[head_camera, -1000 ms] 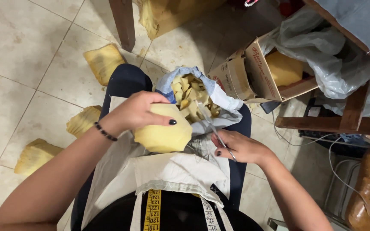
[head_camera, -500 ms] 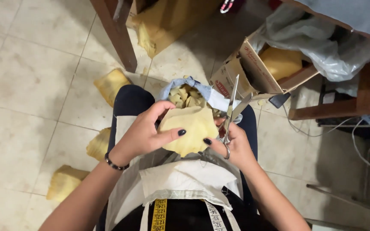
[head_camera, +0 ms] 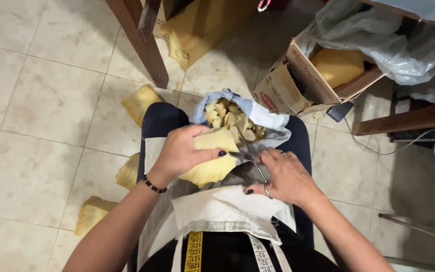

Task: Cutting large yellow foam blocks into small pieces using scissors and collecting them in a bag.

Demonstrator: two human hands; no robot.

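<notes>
Gripping yellow foam over the lap with left hand, clasping scissors in right hand, tan carton lying open beyond, blades partly hidden.

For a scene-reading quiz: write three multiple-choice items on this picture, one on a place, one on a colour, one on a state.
1. Where is the bag of yellow foam scraps?
A. on the person's lap
B. on a shelf
C. inside the cardboard box

2. What colour is the foam piece in the left hand?
A. blue
B. yellow
C. red

3. What is the right hand doing?
A. resting flat on the floor
B. holding scissors at the foam piece
C. gripping the tape measure

Key: 1 A, the bag sits between the knees; 2 B, the piece is pale yellow like the pieces on the floor; 3 B, its fingers are through the scissor handles, with the blades at the foam's edge.
</notes>
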